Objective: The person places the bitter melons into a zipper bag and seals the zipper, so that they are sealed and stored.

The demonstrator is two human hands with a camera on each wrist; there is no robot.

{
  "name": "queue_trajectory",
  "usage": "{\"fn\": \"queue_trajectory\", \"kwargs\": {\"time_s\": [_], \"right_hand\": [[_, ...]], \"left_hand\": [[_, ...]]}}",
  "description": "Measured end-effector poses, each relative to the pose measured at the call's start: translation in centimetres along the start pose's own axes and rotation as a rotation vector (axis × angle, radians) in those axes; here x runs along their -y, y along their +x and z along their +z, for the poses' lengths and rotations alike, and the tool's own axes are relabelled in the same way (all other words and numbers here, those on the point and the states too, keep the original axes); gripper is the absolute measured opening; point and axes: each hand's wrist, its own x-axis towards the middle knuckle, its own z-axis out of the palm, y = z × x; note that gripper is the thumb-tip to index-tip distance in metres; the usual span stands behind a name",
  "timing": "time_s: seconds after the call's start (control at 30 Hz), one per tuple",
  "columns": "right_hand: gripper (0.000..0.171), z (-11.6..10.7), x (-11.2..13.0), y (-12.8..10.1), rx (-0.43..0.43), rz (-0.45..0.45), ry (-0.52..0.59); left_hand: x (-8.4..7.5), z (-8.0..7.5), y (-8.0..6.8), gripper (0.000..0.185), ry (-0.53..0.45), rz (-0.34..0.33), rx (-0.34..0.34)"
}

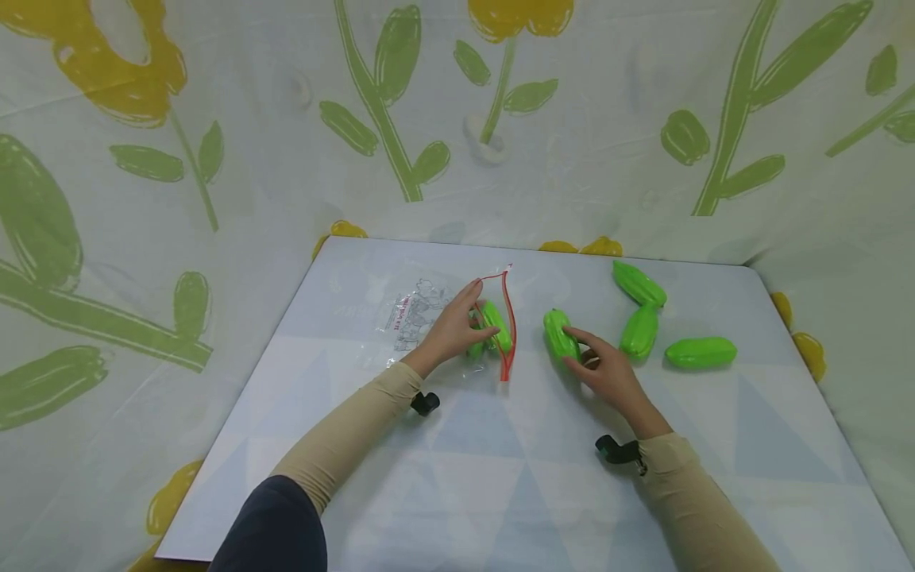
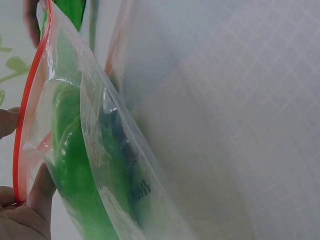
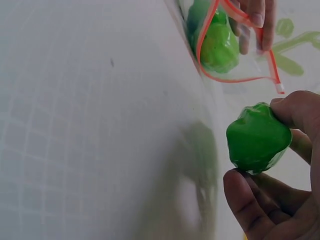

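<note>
A clear zip bag [image 1: 422, 314] with a red zip edge [image 1: 509, 326] lies on the white table [image 1: 500, 477]. My left hand [image 1: 457, 327] holds its mouth open, fingers pinching the rim [image 2: 20, 150]. A green plastic fruit [image 1: 495, 324] [image 2: 75, 170] [image 3: 217, 45] lies inside the bag. My right hand [image 1: 608, 369] grips another green fruit [image 1: 560, 335] [image 3: 257, 137] between thumb and fingers, just right of the bag's mouth.
Three more green fruits lie at the right: one at the back [image 1: 638, 283], one in the middle [image 1: 639, 330], one farthest right [image 1: 700, 352]. A flower-printed cloth [image 1: 214, 143] hangs behind and beside the table.
</note>
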Motion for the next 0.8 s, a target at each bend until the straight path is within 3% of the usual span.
{"fn": "queue_trajectory", "kwargs": {"time_s": [0.47, 0.8], "right_hand": [[0.052, 0.9, 1.6, 1.3, 0.074, -0.002, 0.008], [0.053, 2.1, 2.4, 2.4, 0.091, -0.12, 0.043]], "left_hand": [[-0.1, 0.0, -0.1, 0.093, -0.009, 0.001, -0.004], [-0.1, 0.0, 0.0, 0.093, 0.024, 0.007, -0.006]]}}
